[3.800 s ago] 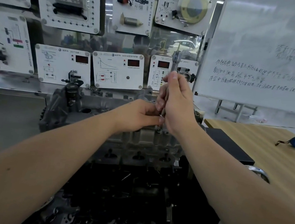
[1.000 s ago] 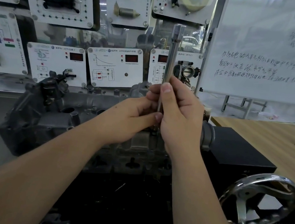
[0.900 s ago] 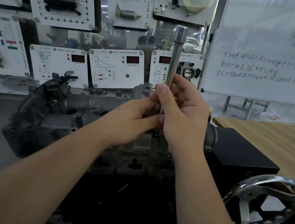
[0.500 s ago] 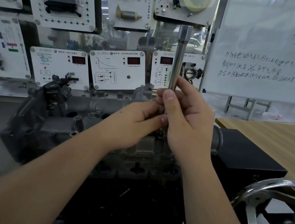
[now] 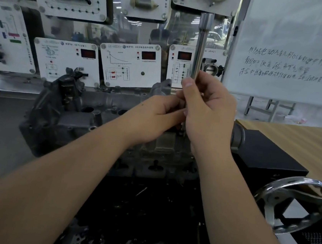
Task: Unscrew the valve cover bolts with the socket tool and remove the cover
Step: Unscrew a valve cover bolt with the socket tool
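Observation:
A long steel socket tool (image 5: 201,46) stands upright over the right part of the grey valve cover (image 5: 105,105) on the engine. My right hand (image 5: 209,111) grips its shaft, thumb up along the front. My left hand (image 5: 154,119) pinches the lower shaft from the left, fingertips meeting the right hand. The tool's lower tip and the bolt under it are hidden behind my hands.
A chrome handwheel (image 5: 295,205) sits at the lower right beside a black box (image 5: 268,154). A wooden table (image 5: 302,142) lies to the right, a whiteboard (image 5: 297,49) behind it. White instrument panels (image 5: 130,66) line the wall behind the engine.
The view has drifted slightly, so the hands and tool sit a bit further right. Both hands keep hold of the upright tool; my fingers have shifted slightly on its shaft.

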`<state>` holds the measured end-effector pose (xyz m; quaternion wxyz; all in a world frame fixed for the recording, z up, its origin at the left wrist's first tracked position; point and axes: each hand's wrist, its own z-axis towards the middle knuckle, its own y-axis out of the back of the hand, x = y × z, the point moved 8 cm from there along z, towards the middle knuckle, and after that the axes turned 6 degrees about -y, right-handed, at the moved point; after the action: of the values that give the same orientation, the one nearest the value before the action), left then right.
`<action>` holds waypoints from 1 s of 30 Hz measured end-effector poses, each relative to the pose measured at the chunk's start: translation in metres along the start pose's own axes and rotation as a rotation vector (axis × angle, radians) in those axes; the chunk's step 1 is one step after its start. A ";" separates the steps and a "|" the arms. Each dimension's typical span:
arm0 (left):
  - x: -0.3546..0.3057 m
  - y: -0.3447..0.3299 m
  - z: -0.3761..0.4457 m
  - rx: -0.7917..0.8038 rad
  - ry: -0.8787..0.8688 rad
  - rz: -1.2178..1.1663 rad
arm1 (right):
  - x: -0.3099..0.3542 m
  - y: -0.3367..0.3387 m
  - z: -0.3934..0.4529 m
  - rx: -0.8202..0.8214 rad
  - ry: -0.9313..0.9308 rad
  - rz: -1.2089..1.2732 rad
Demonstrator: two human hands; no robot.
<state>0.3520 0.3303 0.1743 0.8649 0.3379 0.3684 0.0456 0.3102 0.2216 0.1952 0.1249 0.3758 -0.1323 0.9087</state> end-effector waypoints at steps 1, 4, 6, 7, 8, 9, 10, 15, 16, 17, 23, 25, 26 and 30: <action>0.000 -0.001 0.001 0.003 0.004 0.001 | 0.000 0.001 0.000 0.005 0.003 -0.004; 0.001 -0.003 0.001 0.007 0.003 0.021 | -0.006 0.006 -0.007 0.046 -0.011 0.021; 0.000 -0.003 0.001 0.004 -0.005 0.021 | -0.009 0.007 -0.009 0.060 -0.024 0.036; 0.000 -0.003 0.001 0.004 -0.008 0.017 | -0.007 0.007 -0.007 0.056 -0.027 0.043; 0.000 -0.003 0.001 0.005 -0.011 0.009 | -0.004 0.007 -0.004 0.049 -0.027 0.046; -0.001 -0.003 0.002 0.008 -0.015 0.002 | 0.000 0.007 0.000 0.043 -0.018 0.041; -0.001 -0.003 0.002 0.010 -0.019 -0.003 | 0.003 0.007 0.004 0.040 -0.004 0.026; 0.000 -0.002 0.002 0.009 -0.020 0.025 | 0.004 0.004 0.009 0.054 0.046 -0.007; 0.001 -0.002 0.002 0.009 -0.020 0.037 | 0.001 0.003 0.008 0.064 0.053 -0.018; 0.001 -0.002 0.002 0.010 -0.018 0.047 | -0.002 0.003 0.007 0.070 0.056 -0.021; 0.001 -0.003 0.002 0.004 -0.030 0.063 | -0.022 0.011 -0.002 0.039 -0.018 0.120; 0.002 -0.004 0.003 0.013 -0.032 0.045 | -0.022 0.007 -0.003 0.045 -0.016 0.080; 0.001 -0.004 0.003 0.022 -0.038 0.027 | -0.022 0.005 -0.003 0.055 -0.012 0.053; -0.001 -0.005 0.002 0.022 -0.076 0.013 | -0.023 0.008 -0.004 -0.005 -0.008 -0.012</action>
<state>0.3513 0.3251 0.1731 0.8742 0.3514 0.3334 0.0343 0.3208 0.2123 0.1752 0.1310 0.3800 -0.1329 0.9060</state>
